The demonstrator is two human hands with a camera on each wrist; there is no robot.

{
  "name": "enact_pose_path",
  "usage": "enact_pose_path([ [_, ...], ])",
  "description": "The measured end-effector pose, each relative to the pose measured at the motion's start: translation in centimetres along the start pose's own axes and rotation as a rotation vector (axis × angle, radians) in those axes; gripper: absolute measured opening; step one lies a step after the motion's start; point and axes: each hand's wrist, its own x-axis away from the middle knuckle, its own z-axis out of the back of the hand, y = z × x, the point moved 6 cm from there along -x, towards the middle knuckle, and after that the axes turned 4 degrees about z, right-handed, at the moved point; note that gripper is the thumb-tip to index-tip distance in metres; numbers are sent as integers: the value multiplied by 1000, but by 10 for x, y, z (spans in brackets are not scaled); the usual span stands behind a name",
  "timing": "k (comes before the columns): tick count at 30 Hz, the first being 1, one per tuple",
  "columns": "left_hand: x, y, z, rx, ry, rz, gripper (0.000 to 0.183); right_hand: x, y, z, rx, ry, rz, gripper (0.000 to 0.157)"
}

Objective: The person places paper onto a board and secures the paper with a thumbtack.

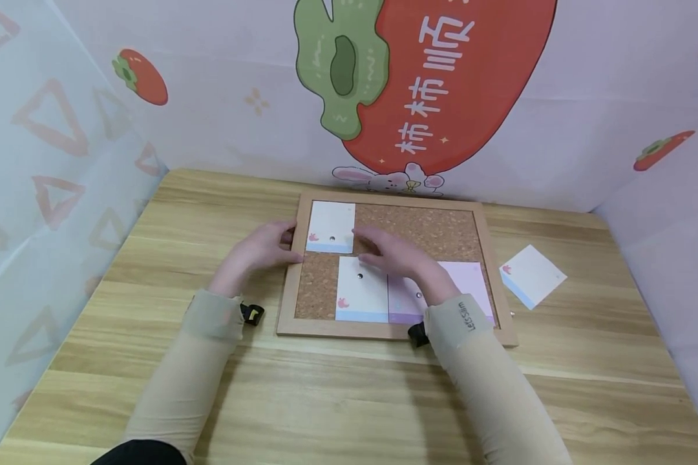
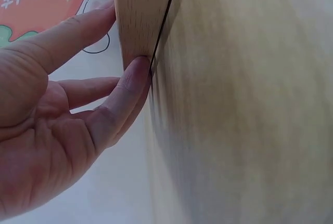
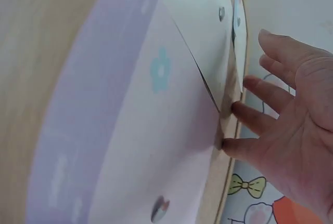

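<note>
A wood-framed cork board [image 1: 424, 229] lies on the table. My left hand [image 1: 262, 247] is at its left side, and in the left wrist view its fingertips [image 2: 136, 70] touch the wooden frame's edge [image 2: 143, 16]. Over the board, my right hand [image 1: 395, 252] has loosely spread fingers and nothing visible in its grasp. Its fingertips are by the right edge of the upper-left white note [image 1: 330, 223], which bears a silver pin. Below is another pinned white note [image 1: 360, 300]. Beside that lie purple notes [image 1: 404, 307], partly hidden by my right arm.
A loose white note [image 1: 532, 276] with a blue strip lies on the table right of the board. A small shiny pin [image 1: 512, 314] is by the frame's right edge. Behind the table [image 1: 326, 394] stands a printed wall [image 1: 221, 123].
</note>
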Motion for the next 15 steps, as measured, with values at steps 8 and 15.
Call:
enact_pose_path([
  [8, 4, 8, -5, -126, 9, 28, 95, 46, 6, 24, 53, 81, -44, 57],
  [15, 7, 15, -7, -220, 24, 53, 90, 118, 40, 59, 54, 224, -162, 68],
])
